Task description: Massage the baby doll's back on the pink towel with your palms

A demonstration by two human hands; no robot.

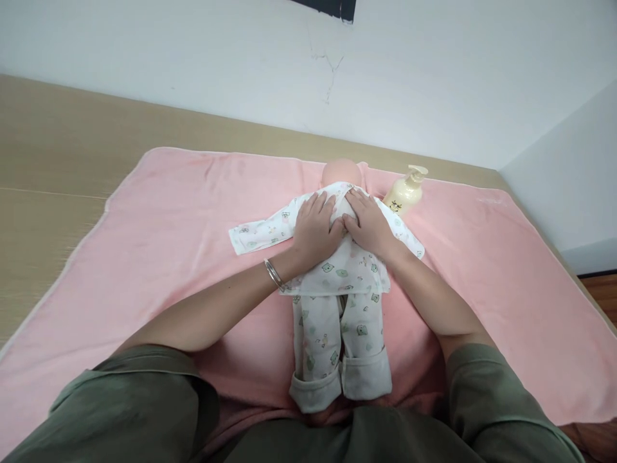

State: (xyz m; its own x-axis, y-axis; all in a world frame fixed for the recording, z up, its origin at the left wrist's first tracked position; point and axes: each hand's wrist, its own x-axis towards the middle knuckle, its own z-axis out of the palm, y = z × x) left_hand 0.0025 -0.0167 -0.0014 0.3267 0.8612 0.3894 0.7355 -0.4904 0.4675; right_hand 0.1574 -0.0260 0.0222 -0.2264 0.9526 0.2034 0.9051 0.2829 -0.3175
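A baby doll (pixel 340 172) lies on its back on a pink blanket (pixel 168 225), dressed in a white patterned top and trousers (pixel 337 334) with rolled cuffs. My left hand (pixel 315 228) lies flat on the doll's chest, fingers stretched out, a silver bangle on the wrist. My right hand (pixel 369 222) rests flat beside it on the same chest, fingers extended, the thumbs nearly touching. Neither hand grips anything. The doll's sleeves spread out to each side.
A cream pump bottle (pixel 407 190) stands on the blanket just right of the doll's head. The blanket covers a wooden surface (pixel 48 161) that runs up to a white wall. The surface's right edge drops to the floor (pixel 602 292).
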